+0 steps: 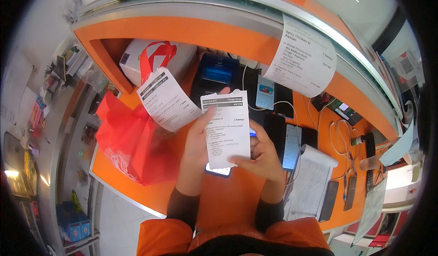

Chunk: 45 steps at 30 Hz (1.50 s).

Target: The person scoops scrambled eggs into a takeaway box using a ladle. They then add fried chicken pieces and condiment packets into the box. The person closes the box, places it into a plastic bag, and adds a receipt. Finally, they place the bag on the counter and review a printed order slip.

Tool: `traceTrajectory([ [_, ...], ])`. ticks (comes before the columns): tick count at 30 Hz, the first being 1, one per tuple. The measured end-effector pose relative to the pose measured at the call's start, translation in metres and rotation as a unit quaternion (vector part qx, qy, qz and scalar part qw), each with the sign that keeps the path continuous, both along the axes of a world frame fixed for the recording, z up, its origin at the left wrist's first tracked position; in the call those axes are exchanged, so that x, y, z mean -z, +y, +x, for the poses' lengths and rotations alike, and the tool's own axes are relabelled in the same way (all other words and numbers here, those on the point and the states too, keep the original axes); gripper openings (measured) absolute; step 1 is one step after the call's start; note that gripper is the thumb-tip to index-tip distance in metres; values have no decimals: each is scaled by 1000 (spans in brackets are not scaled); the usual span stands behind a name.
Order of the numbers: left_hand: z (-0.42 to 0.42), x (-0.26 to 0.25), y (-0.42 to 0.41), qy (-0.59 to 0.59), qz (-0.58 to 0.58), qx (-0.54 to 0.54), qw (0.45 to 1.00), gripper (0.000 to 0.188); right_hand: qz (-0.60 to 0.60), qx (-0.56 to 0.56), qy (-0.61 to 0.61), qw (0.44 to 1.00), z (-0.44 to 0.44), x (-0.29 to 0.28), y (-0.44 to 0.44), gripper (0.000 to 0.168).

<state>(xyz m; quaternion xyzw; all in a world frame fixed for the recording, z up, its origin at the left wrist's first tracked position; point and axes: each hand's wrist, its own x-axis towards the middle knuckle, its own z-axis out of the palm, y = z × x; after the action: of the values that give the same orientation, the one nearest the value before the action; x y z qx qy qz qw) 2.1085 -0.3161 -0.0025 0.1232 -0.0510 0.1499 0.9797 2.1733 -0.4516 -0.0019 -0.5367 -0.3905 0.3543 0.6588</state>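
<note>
A torn-edged printed paper receipt (227, 129) is held up over the orange counter, its print facing me. My left hand (198, 136) grips its left side, the thumb lying across the upper print. At the lower right edge, the thumb of my right hand (261, 155) presses on the paper, with the fingers behind it. A lit smartphone (218, 171) shows partly below the receipt. Left of my hands stands a red carrier bag (126, 139) with ribbon-like handles. Another printed receipt (167, 100) is attached near its handles and curls towards my left hand.
A long receipt (303, 57) hangs from the shelf edge. Lit smartphones (292, 143) and a small dark device with a screen (217, 72) lie behind my hands, with a white cable (297, 119) looping among them. An open notebook (306, 180) and pens (345, 187) are at the right.
</note>
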Motion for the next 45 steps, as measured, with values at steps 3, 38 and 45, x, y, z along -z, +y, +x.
traceTrajectory([
  [3, 0, -1, -1, -7, -4, -1, 1000, 46, 5, 7, -14, 1000, 0, 0, 0, 76],
  [38, -505, -92, 20, 90, 239, -597, 761, 78, 34, -382, 229, 895, -431, -15, 161, 49],
  [45, -643, -77, -2, 141, 112, -807, 562, 69, -93, -619, 139, 767, -575, -8, 195, 22],
])
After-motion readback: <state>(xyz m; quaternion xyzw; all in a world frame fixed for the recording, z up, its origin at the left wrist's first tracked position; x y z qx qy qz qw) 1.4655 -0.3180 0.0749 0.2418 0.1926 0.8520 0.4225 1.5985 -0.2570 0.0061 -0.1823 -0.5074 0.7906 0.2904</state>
